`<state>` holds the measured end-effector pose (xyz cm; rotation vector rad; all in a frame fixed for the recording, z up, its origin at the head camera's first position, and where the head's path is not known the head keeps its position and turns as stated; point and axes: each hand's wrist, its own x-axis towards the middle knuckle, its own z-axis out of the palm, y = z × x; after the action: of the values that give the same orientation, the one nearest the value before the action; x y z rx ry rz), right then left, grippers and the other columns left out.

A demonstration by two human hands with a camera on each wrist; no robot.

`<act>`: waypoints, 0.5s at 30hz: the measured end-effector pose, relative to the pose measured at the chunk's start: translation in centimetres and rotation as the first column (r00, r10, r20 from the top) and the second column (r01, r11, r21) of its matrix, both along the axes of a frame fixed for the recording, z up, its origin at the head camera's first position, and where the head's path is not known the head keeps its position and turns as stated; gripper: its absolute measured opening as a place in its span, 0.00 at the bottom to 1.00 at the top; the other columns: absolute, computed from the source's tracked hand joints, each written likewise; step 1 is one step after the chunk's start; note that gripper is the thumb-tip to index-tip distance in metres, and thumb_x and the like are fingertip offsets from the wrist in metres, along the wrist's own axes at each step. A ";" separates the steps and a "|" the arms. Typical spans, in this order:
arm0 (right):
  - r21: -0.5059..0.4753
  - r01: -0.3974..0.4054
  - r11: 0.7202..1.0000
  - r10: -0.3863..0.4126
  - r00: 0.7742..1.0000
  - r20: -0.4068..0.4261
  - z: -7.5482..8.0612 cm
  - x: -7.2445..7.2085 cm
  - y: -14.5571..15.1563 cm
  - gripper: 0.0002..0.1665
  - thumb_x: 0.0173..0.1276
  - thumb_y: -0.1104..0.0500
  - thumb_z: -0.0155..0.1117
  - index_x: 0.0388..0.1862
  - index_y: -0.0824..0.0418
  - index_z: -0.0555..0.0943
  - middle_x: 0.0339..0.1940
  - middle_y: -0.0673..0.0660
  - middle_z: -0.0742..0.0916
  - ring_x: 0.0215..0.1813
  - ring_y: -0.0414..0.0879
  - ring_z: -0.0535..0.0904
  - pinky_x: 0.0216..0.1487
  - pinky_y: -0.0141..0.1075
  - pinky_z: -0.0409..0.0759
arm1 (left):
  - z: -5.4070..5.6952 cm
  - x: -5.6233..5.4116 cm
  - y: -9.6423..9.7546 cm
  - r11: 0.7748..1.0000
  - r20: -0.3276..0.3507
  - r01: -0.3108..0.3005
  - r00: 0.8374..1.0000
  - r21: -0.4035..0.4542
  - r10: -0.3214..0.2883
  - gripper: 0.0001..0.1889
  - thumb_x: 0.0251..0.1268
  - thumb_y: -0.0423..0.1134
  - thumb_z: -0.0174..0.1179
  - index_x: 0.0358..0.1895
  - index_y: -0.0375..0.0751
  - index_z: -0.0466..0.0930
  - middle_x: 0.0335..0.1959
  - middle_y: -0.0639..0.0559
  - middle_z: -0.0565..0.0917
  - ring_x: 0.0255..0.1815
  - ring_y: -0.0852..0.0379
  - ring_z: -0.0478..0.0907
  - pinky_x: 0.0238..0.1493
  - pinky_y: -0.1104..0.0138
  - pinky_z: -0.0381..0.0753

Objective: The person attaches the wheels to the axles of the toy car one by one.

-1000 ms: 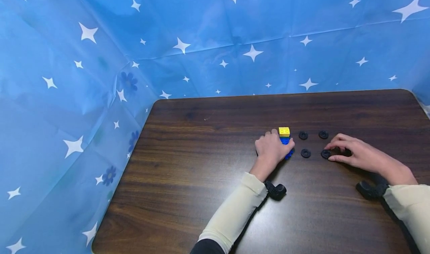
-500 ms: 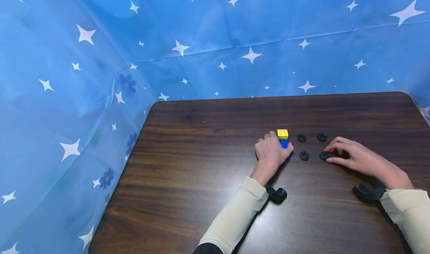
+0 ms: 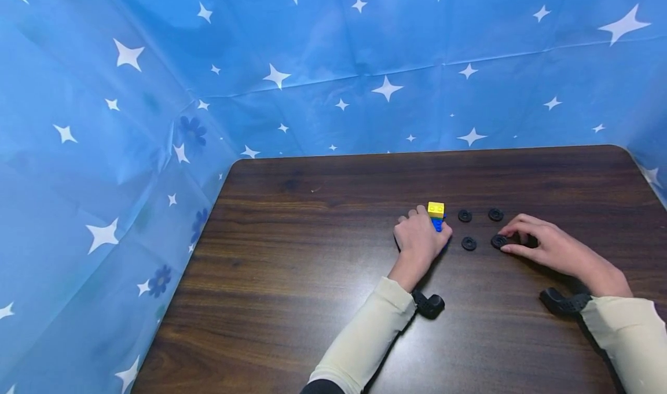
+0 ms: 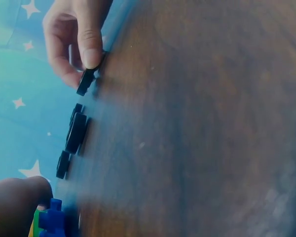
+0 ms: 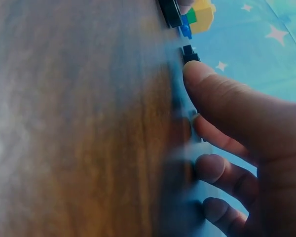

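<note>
My left hand [image 3: 419, 235] grips a small toy-brick build. In the head view a yellow brick [image 3: 436, 210] tops its far end and blue parts [image 3: 437, 224] show past the thumb; the hand hides the rest. The left wrist view shows a blue knobbed piece [image 4: 52, 220] beside a green part [image 4: 37, 223]. My right hand [image 3: 552, 246] pinches a round black wheel [image 3: 498, 241] between thumb and fingertips. From the left wrist, that black wheel [image 4: 86, 81] looks tilted, with one side slightly off the table.
Several black wheels lie flat between the hands: a far left wheel [image 3: 465, 216], a far right wheel [image 3: 495, 214] and a near left wheel [image 3: 469, 243]. The dark wooden table [image 3: 292, 278] ends at a blue star-printed curtain [image 3: 333, 64]. Black wrist mounts [image 3: 429, 306] sit under both forearms.
The pinched wheel has shifted slightly left with my right hand and now looks a little tilted. My left hand stays on the brick build. The whole head view has drifted slightly.
</note>
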<state>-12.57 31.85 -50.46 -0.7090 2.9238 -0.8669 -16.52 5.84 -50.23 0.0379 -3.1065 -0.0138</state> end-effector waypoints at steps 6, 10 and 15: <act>-0.006 0.002 1.000 -0.002 1.000 -0.019 -0.1 -0.1 -0.2 0.12 0.68 0.59 0.75 0.49 0.52 0.87 0.43 0.47 0.83 0.35 0.30 0.69 0.32 0.31 0.70 | -0.2 0.0 -0.1 1.000 -0.002 0.006 1.000 0.012 -0.006 0.29 0.63 0.71 0.56 0.50 0.52 0.79 0.38 0.57 0.85 0.33 0.54 0.80 0.25 0.63 0.77; -0.011 0.014 1.000 -0.014 0.999 -0.031 -0.1 -0.2 -0.6 0.11 0.70 0.58 0.74 0.50 0.52 0.86 0.44 0.47 0.83 0.36 0.29 0.70 0.33 0.32 0.71 | -0.3 0.0 -0.1 1.000 -0.028 0.011 1.000 0.014 -0.011 0.27 0.62 0.70 0.57 0.49 0.52 0.79 0.37 0.57 0.85 0.32 0.54 0.80 0.24 0.63 0.77; -0.068 0.046 0.997 -0.050 0.997 -0.064 -0.2 -0.4 -1.7 0.12 0.71 0.58 0.73 0.52 0.53 0.85 0.44 0.48 0.84 0.36 0.29 0.72 0.34 0.33 0.72 | -0.3 0.1 -0.1 1.000 -0.050 0.019 0.999 0.010 -0.018 0.26 0.62 0.70 0.57 0.48 0.52 0.80 0.36 0.58 0.85 0.31 0.54 0.80 0.24 0.63 0.76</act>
<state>-12.99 30.20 -50.68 -0.6870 2.9942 -0.9684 -16.46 5.72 -50.53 0.0093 -3.0565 -0.0310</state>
